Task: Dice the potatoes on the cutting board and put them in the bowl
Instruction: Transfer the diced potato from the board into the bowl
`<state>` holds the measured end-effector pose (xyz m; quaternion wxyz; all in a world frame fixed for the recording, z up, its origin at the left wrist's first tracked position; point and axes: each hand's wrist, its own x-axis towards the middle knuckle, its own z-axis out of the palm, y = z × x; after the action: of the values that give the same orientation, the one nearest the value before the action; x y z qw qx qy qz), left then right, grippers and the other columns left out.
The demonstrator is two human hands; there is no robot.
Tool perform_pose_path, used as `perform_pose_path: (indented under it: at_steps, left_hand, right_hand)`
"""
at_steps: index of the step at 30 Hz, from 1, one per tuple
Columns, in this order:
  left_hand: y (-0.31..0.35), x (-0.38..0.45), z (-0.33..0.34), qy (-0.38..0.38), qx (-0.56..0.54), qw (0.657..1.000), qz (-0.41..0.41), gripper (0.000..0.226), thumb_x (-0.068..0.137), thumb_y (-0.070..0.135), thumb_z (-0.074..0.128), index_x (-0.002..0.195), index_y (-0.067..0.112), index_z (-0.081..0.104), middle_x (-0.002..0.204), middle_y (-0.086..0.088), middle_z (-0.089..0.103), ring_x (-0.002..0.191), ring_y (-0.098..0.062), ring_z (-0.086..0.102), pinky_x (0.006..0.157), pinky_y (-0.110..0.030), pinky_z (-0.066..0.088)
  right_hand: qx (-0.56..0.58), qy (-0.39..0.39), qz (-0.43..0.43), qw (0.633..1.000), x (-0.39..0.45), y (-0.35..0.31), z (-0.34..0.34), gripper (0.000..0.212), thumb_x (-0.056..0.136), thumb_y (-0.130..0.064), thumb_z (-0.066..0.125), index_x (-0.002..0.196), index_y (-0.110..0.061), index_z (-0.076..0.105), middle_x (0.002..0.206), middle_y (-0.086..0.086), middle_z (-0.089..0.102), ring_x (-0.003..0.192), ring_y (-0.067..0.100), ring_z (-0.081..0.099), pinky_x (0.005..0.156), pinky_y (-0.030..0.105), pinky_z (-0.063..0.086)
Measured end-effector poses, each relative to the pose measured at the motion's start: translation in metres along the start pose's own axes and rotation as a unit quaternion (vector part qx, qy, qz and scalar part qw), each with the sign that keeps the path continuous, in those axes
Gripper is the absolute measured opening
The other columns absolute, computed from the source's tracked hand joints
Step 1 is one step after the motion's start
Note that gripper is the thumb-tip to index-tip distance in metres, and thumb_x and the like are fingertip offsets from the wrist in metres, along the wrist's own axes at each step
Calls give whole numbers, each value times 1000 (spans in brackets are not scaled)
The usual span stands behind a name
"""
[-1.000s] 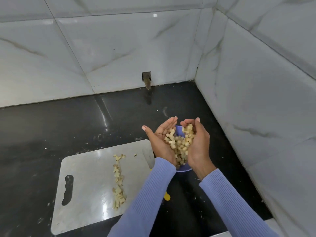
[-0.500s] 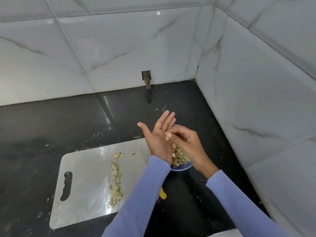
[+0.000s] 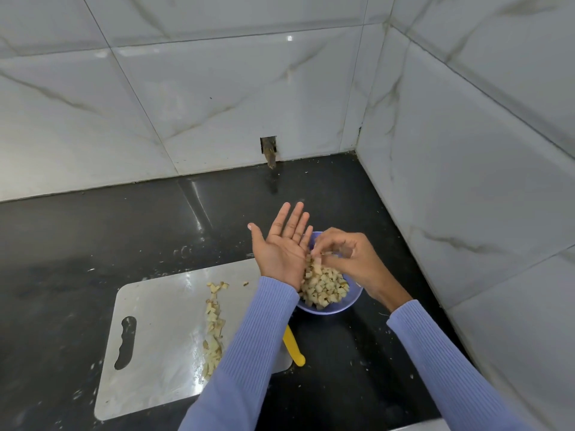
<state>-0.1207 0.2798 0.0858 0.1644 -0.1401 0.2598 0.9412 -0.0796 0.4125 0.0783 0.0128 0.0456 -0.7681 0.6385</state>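
Potato dice [image 3: 214, 334] lie in a ragged line down the cutting board [image 3: 155, 353], well to the left of the person's hands, while a far larger heap of diced potato [image 3: 325, 286] already fills the lilac bowl [image 3: 348, 303] directly beneath both hands. A yellow handle [image 3: 295, 349], probably the knife's, pokes out from under the left sleeve, just below the bowl on the black counter [image 3: 93, 231]. The left hand [image 3: 281, 247] is held flat and wide over the bowl's near-left rim, palm up, fingers straight and together, holding nothing that can be seen. To its right, the right hand [image 3: 348, 259] hovers above the bowl with its fingers curled inward, their tips close to the edge of the left palm; whether they pinch a scrap of potato is too small to tell. The step in hand looks to be clearing clinging bits from the palm into the bowl. Done well, that means keeping both hands squarely above the bowl's opening so the crumbs fall inside, brushing from wrist toward fingertips with the left palm tipped toward the bowl. The pile sits high, so a heavy drop could bounce cubes over the rim onto the counter. The line on the board has yet to be gathered, so the task is judged mostly but not wholly done.
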Motion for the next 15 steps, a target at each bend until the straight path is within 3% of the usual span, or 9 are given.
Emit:
perform_pose_path:
  at_steps: [2, 4, 5, 7, 9, 12, 15]
  left_hand:
    - [0, -6, -1, 8, 154, 987, 37, 49, 99, 49, 32, 110, 14, 64, 110, -6, 70, 106, -20, 62, 96, -37, 44]
    - [-2, -15, -6, -13, 322, 939, 120, 22, 95, 29, 53, 97, 15, 70, 98, 0, 72, 96, -16, 63, 92, -36, 48]
    - [-3, -19, -10, -50, 396, 903, 160, 11, 89, 19, 63, 93, 15, 72, 95, 1, 72, 94, -15, 63, 89, -34, 49]
    - [-9, -24, -21, -133, 503, 832, 194, 13, 77, 14, 74, 90, 15, 75, 94, 2, 70, 94, -16, 63, 87, -33, 49]
    - [-15, -26, -29, -156, 562, 786, 204, 18, 69, 23, 80, 87, 23, 77, 94, 5, 68, 97, -18, 61, 91, -37, 47]
    - [-20, -26, -35, -111, 595, 759, 241, 14, 68, 27, 80, 82, 28, 76, 91, 10, 66, 98, -12, 57, 93, -36, 43]
    - [-18, -22, -38, -42, 632, 722, 278, 14, 72, 20, 80, 82, 29, 75, 87, 13, 64, 92, -10, 55, 85, -34, 46]
  right_hand:
    - [174, 103, 58, 978, 3, -3, 3, 23, 83, 10, 53, 76, -9, 63, 80, 4, 63, 83, 16, 61, 85, 30, 49]
    - [425, 158, 98, 886, 8, -6, 8, 21, 87, 3, 41, 77, -10, 54, 76, 4, 58, 77, 17, 56, 79, 30, 48]
    - [498, 176, 107, 842, 10, -7, 10, 19, 88, -2, 38, 78, -10, 53, 75, 5, 56, 76, 17, 55, 77, 29, 47]
    - [549, 198, 128, 802, 12, -9, 15, 20, 91, -16, 38, 79, -11, 53, 77, 6, 56, 76, 18, 54, 75, 30, 46]
    - [546, 209, 144, 799, 13, -10, 20, 26, 93, -28, 39, 80, -12, 55, 80, 6, 58, 79, 19, 57, 78, 32, 45]
    - [539, 214, 161, 798, 10, -12, 23, 37, 95, -44, 39, 88, -13, 59, 90, 7, 64, 93, 21, 62, 89, 35, 45]
    - [558, 217, 166, 783, 4, -13, 24, 46, 94, -52, 39, 101, -12, 61, 110, 11, 66, 111, 25, 60, 101, 40, 42]
